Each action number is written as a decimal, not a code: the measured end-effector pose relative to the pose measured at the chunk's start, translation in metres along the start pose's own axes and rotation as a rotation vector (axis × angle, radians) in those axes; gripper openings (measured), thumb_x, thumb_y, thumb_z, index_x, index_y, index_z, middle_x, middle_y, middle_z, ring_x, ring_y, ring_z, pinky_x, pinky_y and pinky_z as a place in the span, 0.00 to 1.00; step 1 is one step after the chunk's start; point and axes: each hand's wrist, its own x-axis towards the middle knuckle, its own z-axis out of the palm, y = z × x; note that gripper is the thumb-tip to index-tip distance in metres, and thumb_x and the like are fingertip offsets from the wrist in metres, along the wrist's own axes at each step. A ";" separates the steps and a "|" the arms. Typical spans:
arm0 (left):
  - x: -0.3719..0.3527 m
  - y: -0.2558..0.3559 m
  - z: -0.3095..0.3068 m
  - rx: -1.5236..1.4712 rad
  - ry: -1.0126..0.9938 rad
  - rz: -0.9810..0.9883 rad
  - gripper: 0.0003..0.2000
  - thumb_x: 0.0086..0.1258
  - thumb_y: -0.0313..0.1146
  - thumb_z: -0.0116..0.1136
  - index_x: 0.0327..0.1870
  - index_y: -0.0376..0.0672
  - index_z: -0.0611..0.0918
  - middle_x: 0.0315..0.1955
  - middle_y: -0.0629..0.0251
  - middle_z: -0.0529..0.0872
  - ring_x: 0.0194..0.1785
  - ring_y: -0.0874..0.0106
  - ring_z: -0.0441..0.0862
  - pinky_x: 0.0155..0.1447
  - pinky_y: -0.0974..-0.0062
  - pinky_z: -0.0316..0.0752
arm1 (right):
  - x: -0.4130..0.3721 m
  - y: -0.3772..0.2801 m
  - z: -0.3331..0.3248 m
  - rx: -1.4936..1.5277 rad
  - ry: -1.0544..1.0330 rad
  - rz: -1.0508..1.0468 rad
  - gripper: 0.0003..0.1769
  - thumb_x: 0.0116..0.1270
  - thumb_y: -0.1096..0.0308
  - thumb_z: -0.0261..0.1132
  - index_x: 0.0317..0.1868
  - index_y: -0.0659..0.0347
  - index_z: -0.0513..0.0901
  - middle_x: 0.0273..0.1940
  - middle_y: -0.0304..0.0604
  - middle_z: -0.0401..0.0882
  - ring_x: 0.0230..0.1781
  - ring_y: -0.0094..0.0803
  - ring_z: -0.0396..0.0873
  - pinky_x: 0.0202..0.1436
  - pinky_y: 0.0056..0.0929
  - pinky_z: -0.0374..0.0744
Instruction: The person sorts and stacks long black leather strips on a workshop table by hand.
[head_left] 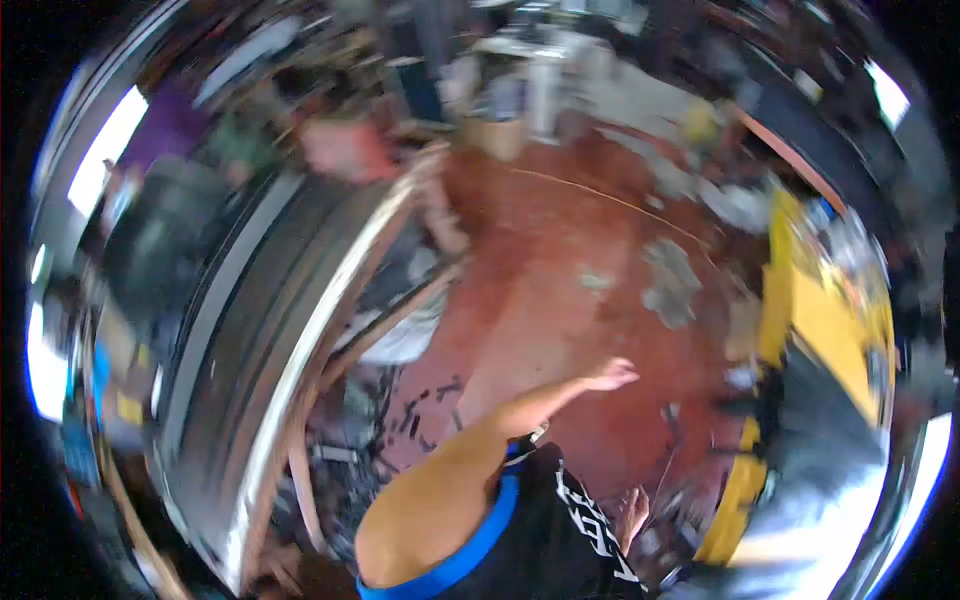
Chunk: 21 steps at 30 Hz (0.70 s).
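My left arm reaches across the view, and my left hand (610,375) is over the red floor (540,340), its fingers loosely apart with nothing seen in them. Lower down, beside my black top with blue trim (540,520), is my right hand (632,515). Its fingers look spread, though blurred. A thin line (662,478) passes close to that hand; whether they touch cannot be made out. Neither hand visibly grips an object.
On the left stands a long dark bench-like structure with a pale edge (330,290). Small dark pieces (415,415) are scattered beside it. A yellow unit (785,280) with a dark cover (815,410) stands right. A thin cable (600,195) crosses the floor farther back.
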 end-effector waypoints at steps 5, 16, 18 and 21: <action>-0.046 0.143 -0.004 -0.677 0.246 -0.028 0.36 0.78 0.60 0.46 0.76 0.41 0.65 0.70 0.51 0.72 0.71 0.59 0.71 0.68 0.57 0.71 | 0.008 -0.238 0.078 -0.259 -0.373 -0.672 0.39 0.77 0.52 0.58 0.78 0.67 0.58 0.77 0.58 0.59 0.79 0.49 0.56 0.78 0.44 0.59; -0.225 0.090 -0.010 -1.122 1.172 0.198 0.47 0.71 0.72 0.44 0.81 0.46 0.50 0.79 0.53 0.55 0.81 0.58 0.54 0.77 0.46 0.55 | -0.071 -0.239 0.146 -0.255 -1.258 -0.987 0.47 0.70 0.55 0.64 0.79 0.67 0.51 0.78 0.58 0.54 0.80 0.52 0.53 0.82 0.51 0.46; -0.256 0.098 0.002 -1.128 1.284 0.175 0.48 0.70 0.72 0.45 0.81 0.46 0.50 0.79 0.53 0.54 0.81 0.58 0.54 0.77 0.45 0.55 | -0.073 -0.217 0.144 -0.346 -1.314 -1.068 0.46 0.74 0.58 0.62 0.80 0.69 0.47 0.76 0.61 0.60 0.76 0.49 0.62 0.77 0.40 0.61; -0.281 0.102 0.012 -1.136 1.389 0.158 0.50 0.69 0.72 0.46 0.82 0.46 0.48 0.80 0.53 0.52 0.81 0.57 0.52 0.78 0.44 0.54 | -0.086 -0.200 0.152 -0.312 -1.334 -0.967 0.45 0.74 0.61 0.63 0.80 0.67 0.46 0.74 0.62 0.63 0.75 0.48 0.65 0.75 0.38 0.63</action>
